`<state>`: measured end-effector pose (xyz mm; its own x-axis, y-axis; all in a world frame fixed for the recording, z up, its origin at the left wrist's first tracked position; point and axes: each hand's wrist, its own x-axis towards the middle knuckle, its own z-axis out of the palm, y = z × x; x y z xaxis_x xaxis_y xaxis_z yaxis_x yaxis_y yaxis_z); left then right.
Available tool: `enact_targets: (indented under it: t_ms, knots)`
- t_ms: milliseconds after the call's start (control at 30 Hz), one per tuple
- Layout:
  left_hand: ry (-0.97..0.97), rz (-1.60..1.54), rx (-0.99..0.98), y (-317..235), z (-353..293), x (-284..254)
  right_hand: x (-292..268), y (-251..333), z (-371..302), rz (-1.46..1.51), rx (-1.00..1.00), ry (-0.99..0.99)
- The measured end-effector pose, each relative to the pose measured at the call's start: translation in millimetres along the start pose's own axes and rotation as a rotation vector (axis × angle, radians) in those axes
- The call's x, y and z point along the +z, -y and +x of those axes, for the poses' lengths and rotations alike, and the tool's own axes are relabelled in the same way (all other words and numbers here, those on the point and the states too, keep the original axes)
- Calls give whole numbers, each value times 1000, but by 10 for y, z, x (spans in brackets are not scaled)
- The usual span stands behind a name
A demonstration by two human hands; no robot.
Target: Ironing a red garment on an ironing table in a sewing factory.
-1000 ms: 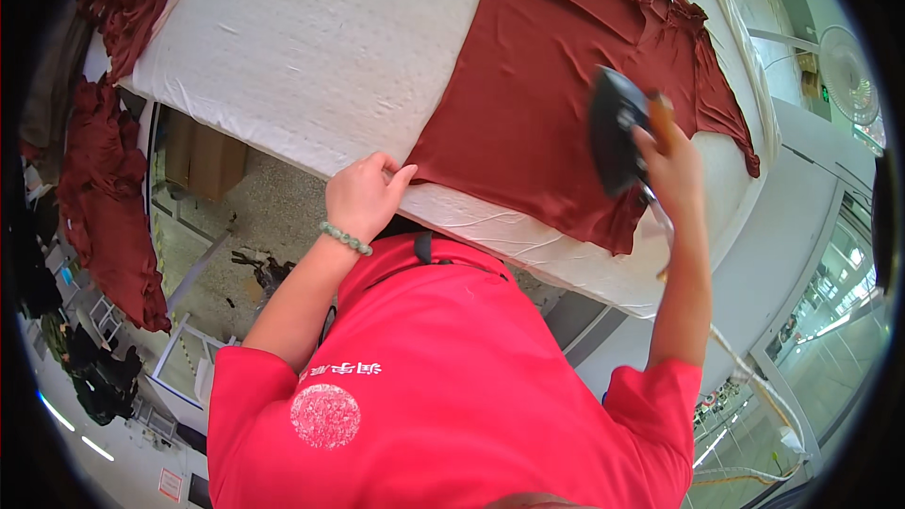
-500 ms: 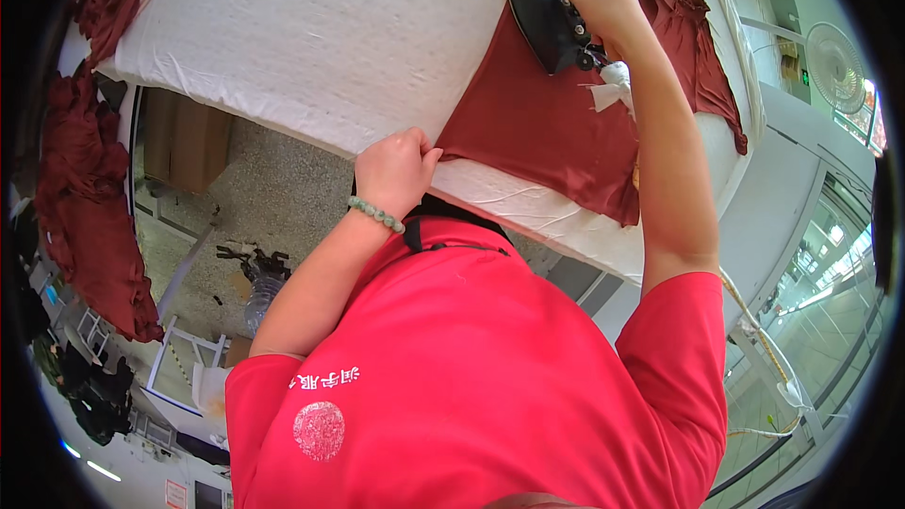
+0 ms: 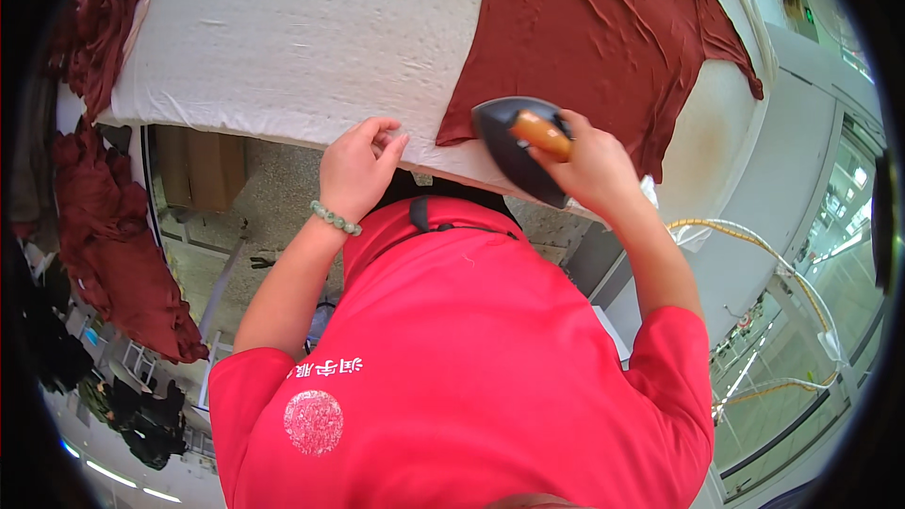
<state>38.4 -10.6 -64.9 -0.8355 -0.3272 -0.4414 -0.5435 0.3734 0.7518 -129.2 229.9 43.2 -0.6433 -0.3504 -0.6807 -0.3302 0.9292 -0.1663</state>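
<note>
My right hand [image 3: 596, 166] grips the wooden handle of a dark steam iron [image 3: 514, 137]. The iron lies over the near hem of a dark red garment [image 3: 575, 28], at the table's front edge, and hides part of that hem. The cloth is spread over the right part of the white padded ironing table [image 3: 311, 38], with creases toward its far right. My left hand [image 3: 358, 170], a green bead bracelet on its wrist, hovers at the front edge left of the garment. Its fingers are loosely curled and apart, with nothing in them.
More dark red garments [image 3: 118, 236] hang off the table's left end. A cardboard box [image 3: 198, 170] stands beneath the table. On the right, a hose with a yellowish cord [image 3: 764, 245] loops down beside a pale cabinet [image 3: 754, 146] and glass panels.
The iron has come from the far part of the garment to its near edge in my right hand. My left hand has left the garment's corner and moved left, its fingers loosening.
</note>
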Motion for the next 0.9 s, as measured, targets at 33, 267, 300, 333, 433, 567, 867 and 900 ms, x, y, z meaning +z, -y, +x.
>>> enact_targets:
  t_ms: [33,267,300,333,433,567,867,900]
  knots:
    - [-17,-52,21,5,15,-8,14,-141,-73,44,101,-92]
    - [46,26,99,-111,49,177,95,-2008,-284,358,423,-420]
    - [45,65,109,-133,40,208,42,-2275,-298,378,505,-430]
    - [49,67,114,-155,23,239,-2,-2536,-312,396,587,-440]
    - [-47,204,127,-222,-84,351,-50,-3385,-292,451,719,-477]
    - [-162,299,160,-237,-128,619,89,-4636,-266,195,767,-542]
    - [-444,317,-10,-255,-286,973,720,-2175,-151,-104,-691,-802]
    - [-476,324,-1,-261,-264,1025,819,-2084,-86,-93,-720,-807]
